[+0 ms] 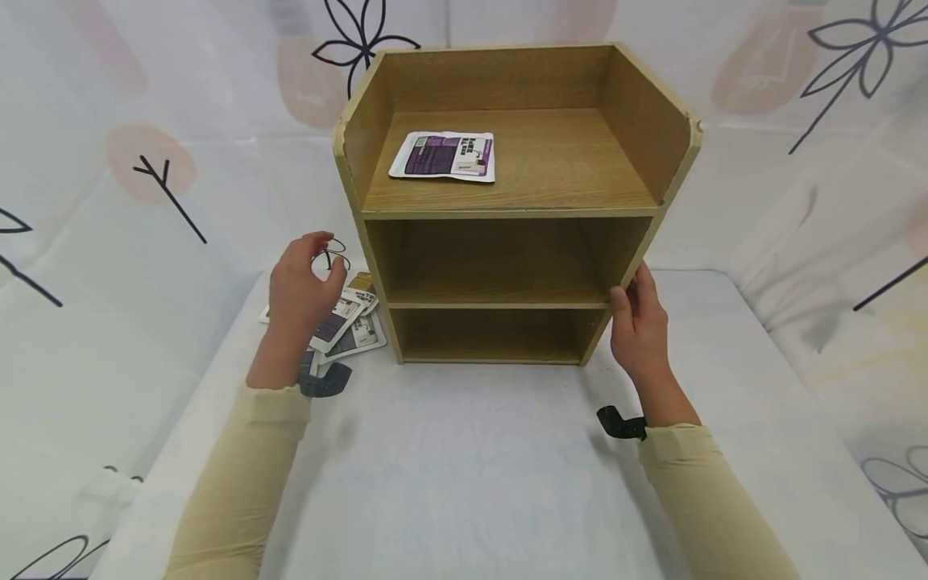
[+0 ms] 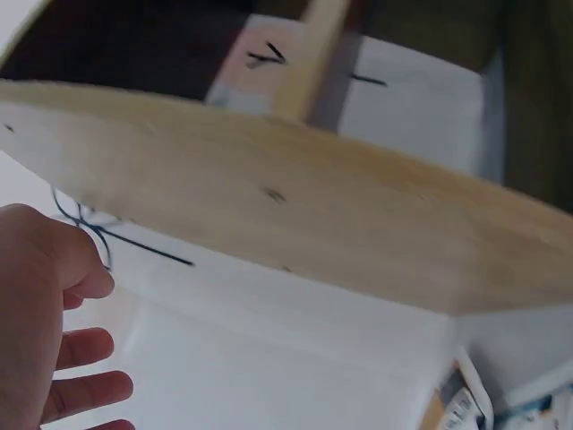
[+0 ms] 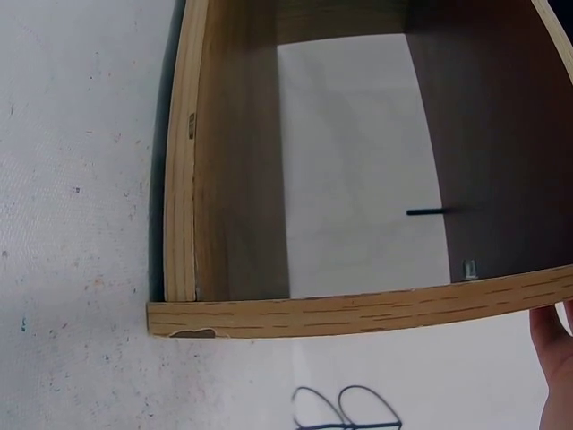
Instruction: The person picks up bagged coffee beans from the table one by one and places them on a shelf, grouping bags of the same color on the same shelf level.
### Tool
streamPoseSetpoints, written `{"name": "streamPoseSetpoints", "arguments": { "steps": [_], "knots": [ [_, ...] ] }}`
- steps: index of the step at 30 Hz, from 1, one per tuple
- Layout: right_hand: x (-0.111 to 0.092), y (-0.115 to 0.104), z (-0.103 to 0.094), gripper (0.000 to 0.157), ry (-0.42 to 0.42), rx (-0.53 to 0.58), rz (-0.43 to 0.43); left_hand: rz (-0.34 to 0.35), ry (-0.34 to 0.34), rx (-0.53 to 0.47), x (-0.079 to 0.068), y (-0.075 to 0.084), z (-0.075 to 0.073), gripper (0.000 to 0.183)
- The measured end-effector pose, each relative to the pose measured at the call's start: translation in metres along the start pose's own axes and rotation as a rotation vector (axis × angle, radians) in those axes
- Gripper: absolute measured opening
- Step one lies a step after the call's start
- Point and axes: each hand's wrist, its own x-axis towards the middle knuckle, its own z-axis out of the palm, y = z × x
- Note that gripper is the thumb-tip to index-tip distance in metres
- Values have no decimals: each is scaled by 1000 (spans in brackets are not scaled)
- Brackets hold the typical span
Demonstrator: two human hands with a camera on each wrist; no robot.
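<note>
A wooden shelf unit (image 1: 507,211) with a deep top tray and two compartments below stands on a white-covered table. My left hand (image 1: 300,282) is beside its left wall, fingers bent and spread from the thumb. Nothing shows between them except a line drawing on the backdrop. In the left wrist view, the left hand (image 2: 45,313) appears beside the shelf's long side board (image 2: 269,193). At the opposite wall, my right hand (image 1: 641,322) touches the shelf, thumb at the front edge and fingers along the outer face. The right wrist view shows only part of it.
On the shelf's top lies a purple-and-white packet (image 1: 442,156). Several similar packets (image 1: 355,332) are piled on the table (image 1: 464,467) at the shelf's left foot, partly behind my left hand. A white cloth (image 1: 783,201) with flower drawings hangs behind and at the sides.
</note>
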Motion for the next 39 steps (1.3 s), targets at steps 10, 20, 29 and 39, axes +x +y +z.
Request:
{"name": "streamPoseSetpoints", "arguments": {
  "steps": [10, 20, 29, 39],
  "knots": [
    [0, 0, -1, 58, -9, -19, -8, -171, -268, 162, -5, -35, 20, 48],
    [1, 0, -1, 60, -8, -21, -10, -227, -413, 208, -11, -57, 36, 53],
    [2, -2, -2, 60, 21, -4, -51, -232, -466, 253, -18, -69, 52, 57],
    [-2, 0, 0, 57, 7, -15, -30, -303, -585, 222, -29, -83, 67, 67]
  ]
}}
